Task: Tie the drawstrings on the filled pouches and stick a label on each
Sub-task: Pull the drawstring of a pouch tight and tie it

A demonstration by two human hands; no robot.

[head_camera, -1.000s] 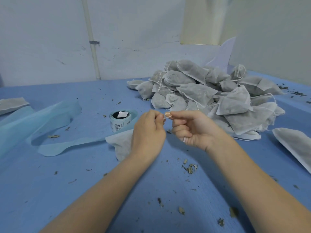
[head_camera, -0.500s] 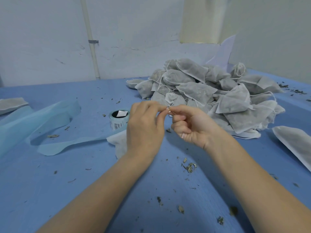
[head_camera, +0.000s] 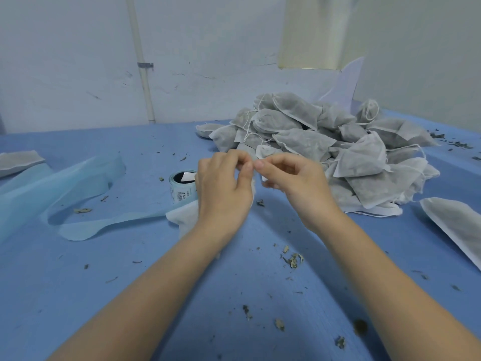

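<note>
Both of my hands are up in front of me, over the blue cloth-covered bench (head_camera: 260,295). In the one view from my head, my left hand (head_camera: 223,188) has its fingers curled and its thumb and first finger pinched tight on something tiny. I cannot tell if it is a string or a label. My right hand (head_camera: 294,178) is curled too, and its fingertips pinch the same spot, touching my left fingertips. Under my left hand lies a white soft cloth pouch (head_camera: 182,217), mostly hidden. Just beside it stands the small round roll of sticky labels (head_camera: 182,187), with a long pale blue strip of backing paper (head_camera: 86,204) trailing off to the left. Behind my hands sits a big pile of grey filled pouches with white strings (head_camera: 338,152). I think lots of pouches are still waiting, so I am far from done.
</note>
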